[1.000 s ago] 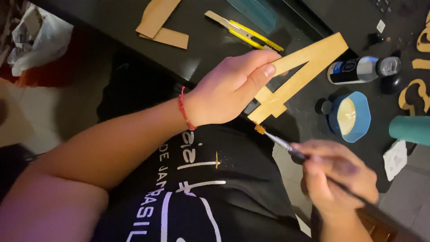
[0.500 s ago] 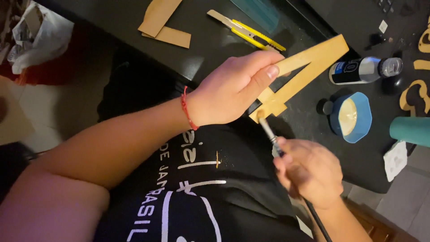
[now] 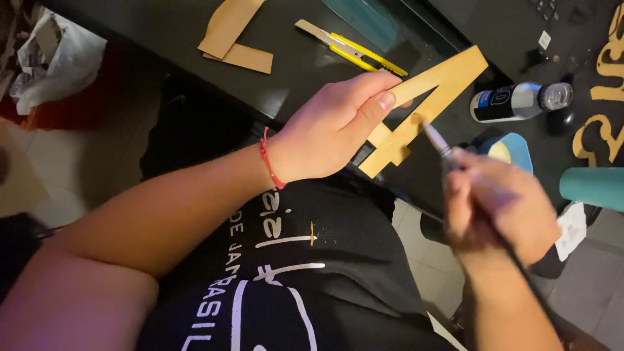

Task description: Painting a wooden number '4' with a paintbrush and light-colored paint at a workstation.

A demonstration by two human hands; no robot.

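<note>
Risen and swung outward since half a second ago: right hand (image 3: 497, 208), blurred, fingers wrapped round a thin paintbrush (image 3: 437, 140) whose tip meets the gold cut-out numeral (image 3: 426, 104). Left hand (image 3: 335, 127) clamped on that numeral, thumb on top, fingers beneath. Beyond the left hand, a yellow utility knife (image 3: 351, 49); beyond the right, a lying paint bottle (image 3: 517, 102) and blue bowl (image 3: 517, 148).
</note>
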